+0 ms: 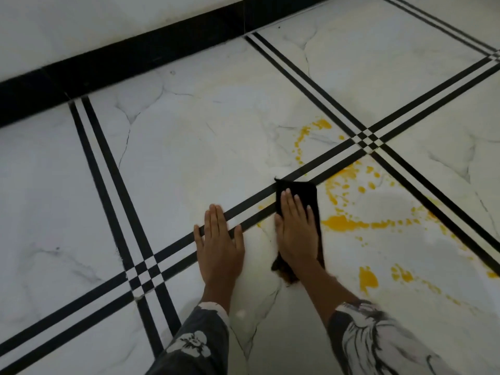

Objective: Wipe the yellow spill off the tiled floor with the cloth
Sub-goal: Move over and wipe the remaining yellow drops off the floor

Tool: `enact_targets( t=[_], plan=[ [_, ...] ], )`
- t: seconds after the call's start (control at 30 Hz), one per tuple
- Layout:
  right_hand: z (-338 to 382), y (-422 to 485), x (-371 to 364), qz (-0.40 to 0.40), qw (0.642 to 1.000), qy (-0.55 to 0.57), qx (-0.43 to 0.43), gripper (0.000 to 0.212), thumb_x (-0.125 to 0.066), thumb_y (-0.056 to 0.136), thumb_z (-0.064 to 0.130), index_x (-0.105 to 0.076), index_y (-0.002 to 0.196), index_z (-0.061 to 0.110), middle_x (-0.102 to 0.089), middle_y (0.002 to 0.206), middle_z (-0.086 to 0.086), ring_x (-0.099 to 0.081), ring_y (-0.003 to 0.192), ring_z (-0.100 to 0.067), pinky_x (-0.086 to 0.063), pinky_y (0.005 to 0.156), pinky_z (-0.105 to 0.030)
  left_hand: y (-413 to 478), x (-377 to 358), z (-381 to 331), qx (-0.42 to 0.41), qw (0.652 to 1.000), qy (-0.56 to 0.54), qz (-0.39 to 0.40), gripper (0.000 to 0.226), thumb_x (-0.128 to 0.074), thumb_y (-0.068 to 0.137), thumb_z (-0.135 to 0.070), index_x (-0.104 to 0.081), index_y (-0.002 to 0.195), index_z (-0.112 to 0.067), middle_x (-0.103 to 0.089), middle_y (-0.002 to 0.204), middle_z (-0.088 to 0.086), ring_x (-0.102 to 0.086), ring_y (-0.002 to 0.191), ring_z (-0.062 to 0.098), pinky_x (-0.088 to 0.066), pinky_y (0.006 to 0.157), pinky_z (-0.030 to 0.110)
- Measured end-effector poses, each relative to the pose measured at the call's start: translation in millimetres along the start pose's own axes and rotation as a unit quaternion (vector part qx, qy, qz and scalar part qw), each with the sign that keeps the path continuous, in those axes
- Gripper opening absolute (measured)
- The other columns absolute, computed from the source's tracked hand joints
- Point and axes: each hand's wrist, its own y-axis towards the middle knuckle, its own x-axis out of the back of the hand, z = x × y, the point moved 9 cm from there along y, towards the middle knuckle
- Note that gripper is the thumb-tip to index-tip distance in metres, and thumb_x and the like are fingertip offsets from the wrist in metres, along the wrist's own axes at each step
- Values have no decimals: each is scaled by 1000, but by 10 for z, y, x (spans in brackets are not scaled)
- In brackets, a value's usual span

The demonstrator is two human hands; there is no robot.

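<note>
At the far left, a pale wall (81, 20) is meeting the tiled floor (189, 136) along a black skirting band (121, 63) that is running diagonally toward the far right. The floor is showing white marbled tiles divided by double black stripes (105, 163), which are crossing each other at the near left and again at the far right.

Right of the near crossing, the left hand (219, 243) is lying palm down on the floor. Its fingers (213, 217) are stretching out straight and close together, with the thumb spread to the right, and they are holding nothing; the fingertips are reaching over one of the black stripes. A dark flowered sleeve (194, 345) is covering the forearm.

Just beside it on the right, the right hand (296, 231) is pressing flat on the black cloth (303, 189). Its fingers (288, 204) are lying straight on the fabric, not curling round it. The cloth is lying folded on the floor, its far corner overlapping the double stripe and its near end bunching under the wrist. A grey and white patterned sleeve (373, 339) is covering this arm.

The yellow spill (341, 222) is spreading right of the cloth: one thick blob is sitting just beside the cloth's right edge, with drops and streaks arcing away to the right, more patches lying nearer at the right, and a few drops dotting the tile beyond the stripe.
</note>
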Motion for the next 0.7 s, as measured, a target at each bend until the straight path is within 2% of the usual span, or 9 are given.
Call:
enact_targets(
  t=[0.07, 0.17, 0.27, 0.33, 0.37, 0.43, 0.53, 0.63, 0.7],
  plan=[
    [272, -139, -101, 32, 997, -3, 70, 58, -5, 98, 40, -32, 142, 14, -38, 147, 0, -36, 134, -16, -16, 109, -33, 0, 7, 0, 5, 1000, 6, 0, 72, -3, 89, -52, -3, 149, -13, -7, 158, 4, -3, 145, 14, 5, 116, 37],
    [446, 10, -116, 58, 979, -31, 194, 61, -1, 98, 42, -35, 141, 16, -38, 147, 3, -39, 133, -15, -17, 109, -32, -11, 4, 11, 8, 1000, 2, 0, 71, -4, 89, -52, -3, 149, -15, -7, 158, 3, -2, 144, 13, 5, 116, 36],
    [274, 464, -63, 20, 992, -8, 123, 61, -2, 95, 44, -23, 146, 17, -25, 152, 3, -24, 140, -15, -6, 114, -32, -20, -5, 20, 10, 1000, 10, -9, 69, -7, 91, -52, -3, 149, -15, -7, 157, 2, -1, 144, 12, 4, 116, 36],
    [282, 427, -59, -11, 999, 3, 50, 58, -12, 94, 39, -26, 145, 13, -28, 152, 0, -27, 139, -18, -12, 113, -35, -2, -13, 18, 9, 1000, 10, -10, 69, -8, 91, -52, -2, 149, -16, -6, 157, 1, 0, 143, 10, 4, 116, 36],
    [361, 304, -78, -13, 999, 6, 48, 56, -16, 94, 36, -30, 143, 12, -32, 150, -2, -32, 137, -19, -17, 113, -36, -6, -17, 26, 13, 1000, 10, -9, 69, -8, 91, -53, -3, 149, -16, -7, 157, 1, 1, 143, 10, 4, 116, 36],
    [546, 52, -153, 10, 994, 1, 113, 54, -22, 95, 35, -36, 141, 12, -38, 147, -3, -37, 134, -18, -22, 112, -36, -13, -12, 31, 20, 1000, 15, -9, 69, -8, 91, -52, -4, 149, -16, -7, 157, 1, 3, 141, 8, 4, 116, 36],
    [452, 285, -128, 31, 980, -22, 194, 54, -13, 98, 37, -39, 140, 15, -41, 145, 1, -41, 132, -17, -22, 109, -35, -4, -29, 26, 17, 1000, 17, -4, 71, -6, 90, -53, -5, 150, -16, -8, 157, 1, 4, 140, 7, 3, 116, 36],
    [-12, 664, 14, 22, 994, 17, 110, 56, -14, 96, 38, -32, 143, 14, -34, 149, -1, -33, 137, -20, -19, 112, -36, -1, -1, -10, 10, 1000, 7, -15, 72, -4, 89, -55, -5, 149, -16, -8, 157, 1, 2, 142, 9, 2, 117, 36],
    [-107, 594, 31, 14, 996, 16, 91, 56, -16, 96, 38, -31, 144, 13, -33, 149, -2, -32, 137, -19, -19, 112, -37, 3, 59, -41, 36, 999, -15, -33, 70, -2, 89, -52, -9, 149, -16, -12, 157, 2, -4, 144, 12, 0, 118, 38]
  ],
)
